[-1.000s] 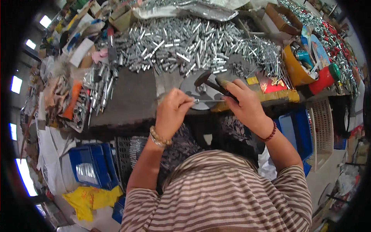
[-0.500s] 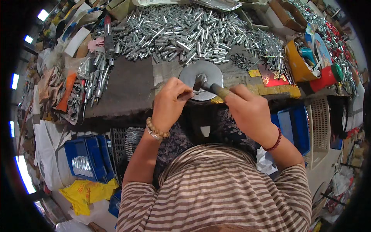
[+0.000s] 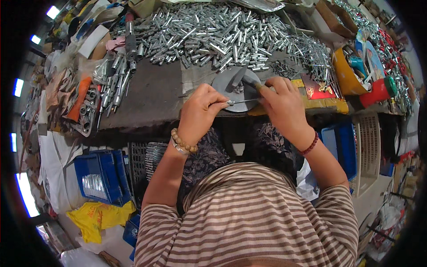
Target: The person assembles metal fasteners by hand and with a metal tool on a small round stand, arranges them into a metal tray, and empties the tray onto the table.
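Bench assembly, seemingly mid-run: one thin metal rod (image 3: 243,101) pinched in left hand (image 3: 201,112) fingers over one round steel plate (image 3: 235,85), right hand (image 3: 283,107) closed on one hammer (image 3: 250,80); one heap of silver sleeves (image 3: 222,33), too many to count, lies beyond, apparently unworked

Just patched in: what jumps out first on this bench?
The big heap of shiny metal tubes across the far side of the table. Nearer, the left hand pinches a thin metal rod over a round grey disc, while the right hand grips a hammer.
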A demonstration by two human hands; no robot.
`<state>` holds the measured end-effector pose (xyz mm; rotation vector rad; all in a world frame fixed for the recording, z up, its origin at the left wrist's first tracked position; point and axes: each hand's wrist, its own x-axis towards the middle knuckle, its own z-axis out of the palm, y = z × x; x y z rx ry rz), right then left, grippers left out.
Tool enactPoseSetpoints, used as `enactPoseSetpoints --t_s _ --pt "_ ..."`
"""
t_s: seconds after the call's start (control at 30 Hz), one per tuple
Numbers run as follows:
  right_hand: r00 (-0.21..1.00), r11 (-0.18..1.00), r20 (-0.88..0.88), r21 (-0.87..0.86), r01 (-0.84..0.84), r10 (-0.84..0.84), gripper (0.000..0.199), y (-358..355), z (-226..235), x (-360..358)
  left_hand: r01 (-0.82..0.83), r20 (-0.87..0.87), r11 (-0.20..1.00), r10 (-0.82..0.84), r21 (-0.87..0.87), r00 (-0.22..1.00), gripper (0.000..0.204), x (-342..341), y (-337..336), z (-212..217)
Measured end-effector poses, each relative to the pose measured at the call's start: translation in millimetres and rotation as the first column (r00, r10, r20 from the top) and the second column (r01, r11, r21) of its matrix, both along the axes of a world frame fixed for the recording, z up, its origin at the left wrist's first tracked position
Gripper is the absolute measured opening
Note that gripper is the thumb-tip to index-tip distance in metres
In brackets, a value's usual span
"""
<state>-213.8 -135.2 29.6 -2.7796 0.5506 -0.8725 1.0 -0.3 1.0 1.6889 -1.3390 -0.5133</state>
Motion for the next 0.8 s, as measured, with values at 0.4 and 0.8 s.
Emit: enactPoseSetpoints --t_s 0.4,0.8 --pt "0.985 0.692 -0.144 0.721 0.039 0.095 0.020 45.2 -12.0 -3.4 -0.282 -0.205 0.953 0.256 -0.111 0.945 0.032 -30.4 22.7 -26.2" --pt "0.987 0.250 -0.131 0.963 0.103 0.096 0.022 82.1 -17.7 3.2 -0.310 -0.752 0.951 0.199 -0.007 0.629 0.066 -66.0 35.6 -32.7"
